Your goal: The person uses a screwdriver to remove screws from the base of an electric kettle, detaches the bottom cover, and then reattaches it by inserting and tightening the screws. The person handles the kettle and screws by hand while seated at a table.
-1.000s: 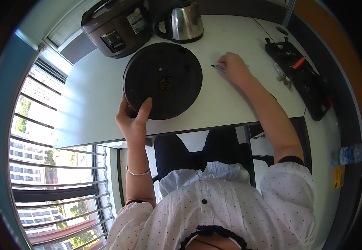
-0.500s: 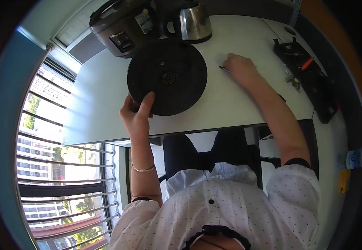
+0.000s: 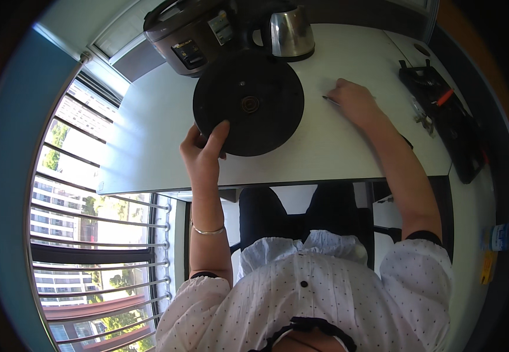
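My left hand grips the near-left rim of a black round disc, thumb on top and fingers partly hidden. The disc has a small hole and a ringed centre fitting. My right hand rests on the white desk right of the disc, fingers closed on a slim dark-tipped tool, much of which is hidden. To that hand's right lie a black tool case with a red-handled tool and small metal pieces beside it.
A dark rice cooker and a steel kettle stand behind the disc. A barred window borders the desk on the left. A plastic bottle and a yellow item are at the lower right.
The whole scene has shifted rightward in the picture, with the disc a little higher in view. Both hands keep their grips, with little other movement.
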`<state>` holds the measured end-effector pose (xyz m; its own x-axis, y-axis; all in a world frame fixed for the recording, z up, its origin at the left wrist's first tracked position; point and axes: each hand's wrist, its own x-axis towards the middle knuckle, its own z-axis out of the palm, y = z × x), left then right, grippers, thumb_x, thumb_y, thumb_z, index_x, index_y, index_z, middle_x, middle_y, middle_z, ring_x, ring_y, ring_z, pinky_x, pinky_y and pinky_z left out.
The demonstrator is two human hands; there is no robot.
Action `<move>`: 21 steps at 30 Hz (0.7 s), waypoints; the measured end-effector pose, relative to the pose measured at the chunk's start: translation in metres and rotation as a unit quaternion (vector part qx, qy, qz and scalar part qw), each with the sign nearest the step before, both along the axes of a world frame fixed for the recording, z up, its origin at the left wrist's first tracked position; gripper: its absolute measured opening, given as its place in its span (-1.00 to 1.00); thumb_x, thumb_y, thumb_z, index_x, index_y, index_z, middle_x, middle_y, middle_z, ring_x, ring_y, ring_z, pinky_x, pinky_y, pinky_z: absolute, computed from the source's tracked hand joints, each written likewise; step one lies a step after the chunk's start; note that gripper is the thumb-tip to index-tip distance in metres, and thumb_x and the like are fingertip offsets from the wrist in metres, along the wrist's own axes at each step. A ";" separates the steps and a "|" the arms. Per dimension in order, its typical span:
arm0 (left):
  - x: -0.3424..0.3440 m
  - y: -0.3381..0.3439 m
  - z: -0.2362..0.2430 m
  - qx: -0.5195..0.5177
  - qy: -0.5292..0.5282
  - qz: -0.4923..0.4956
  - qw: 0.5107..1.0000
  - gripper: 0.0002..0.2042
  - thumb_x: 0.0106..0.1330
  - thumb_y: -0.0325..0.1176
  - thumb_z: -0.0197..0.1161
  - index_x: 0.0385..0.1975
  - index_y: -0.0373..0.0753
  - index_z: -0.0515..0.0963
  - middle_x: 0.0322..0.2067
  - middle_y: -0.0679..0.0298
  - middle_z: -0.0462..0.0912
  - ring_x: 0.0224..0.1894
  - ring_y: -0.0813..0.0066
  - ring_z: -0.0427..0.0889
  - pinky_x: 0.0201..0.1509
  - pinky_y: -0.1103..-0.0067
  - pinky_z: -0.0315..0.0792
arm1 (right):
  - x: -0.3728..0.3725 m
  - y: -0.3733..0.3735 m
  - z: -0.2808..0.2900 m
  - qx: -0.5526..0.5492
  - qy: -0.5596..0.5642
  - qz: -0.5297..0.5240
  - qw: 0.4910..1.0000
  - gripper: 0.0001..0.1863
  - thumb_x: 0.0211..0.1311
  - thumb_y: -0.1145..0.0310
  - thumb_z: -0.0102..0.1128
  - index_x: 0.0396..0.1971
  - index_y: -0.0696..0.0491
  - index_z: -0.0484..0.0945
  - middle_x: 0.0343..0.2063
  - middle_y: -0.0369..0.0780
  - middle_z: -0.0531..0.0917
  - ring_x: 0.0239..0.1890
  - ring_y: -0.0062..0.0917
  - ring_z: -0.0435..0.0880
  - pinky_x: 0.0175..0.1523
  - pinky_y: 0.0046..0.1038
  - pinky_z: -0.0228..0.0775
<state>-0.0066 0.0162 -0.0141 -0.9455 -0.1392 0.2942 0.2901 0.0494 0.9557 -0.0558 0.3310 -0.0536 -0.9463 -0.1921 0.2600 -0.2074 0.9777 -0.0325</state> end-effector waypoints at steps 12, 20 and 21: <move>0.000 0.001 0.001 -0.006 -0.003 0.009 1.000 -0.58 -0.01 -0.26 0.40 -0.24 -0.47 0.56 -0.72 0.38 0.48 -0.73 0.73 0.35 -0.67 0.79 0.17 | 0.001 -0.001 0.001 0.023 0.007 -0.027 0.999 -0.87 0.04 0.55 0.05 -0.46 0.15 0.61 -0.34 -0.07 0.56 -0.25 -0.29 0.61 -0.13 -0.33 0.48; 0.001 -0.001 0.000 -0.017 -0.011 0.005 1.000 -0.47 -0.05 -0.27 0.41 -0.10 -0.50 0.52 -0.75 0.38 0.47 -0.74 0.73 0.36 -0.66 0.78 0.18 | 0.000 0.002 -0.004 0.040 0.055 -0.025 0.997 -0.86 -0.03 0.59 0.07 -0.45 0.18 0.59 -0.38 -0.04 0.56 -0.28 -0.25 0.59 -0.13 -0.32 0.47; 0.001 -0.001 0.001 -0.020 -0.012 0.001 1.000 -0.47 -0.05 -0.28 0.41 -0.09 -0.50 0.51 -0.75 0.38 0.47 -0.74 0.73 0.36 -0.65 0.78 0.18 | -0.001 0.001 -0.004 0.037 0.060 -0.026 0.997 -0.86 -0.03 0.59 0.07 -0.45 0.18 0.59 -0.37 -0.04 0.56 -0.28 -0.24 0.59 -0.13 -0.32 0.47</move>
<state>-0.0053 0.0149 -0.0135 -0.9520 -0.1293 0.2775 0.2679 0.0873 0.9595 -0.0568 0.3325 -0.0578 -0.9182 -0.1666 0.3593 -0.1544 0.9860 0.0625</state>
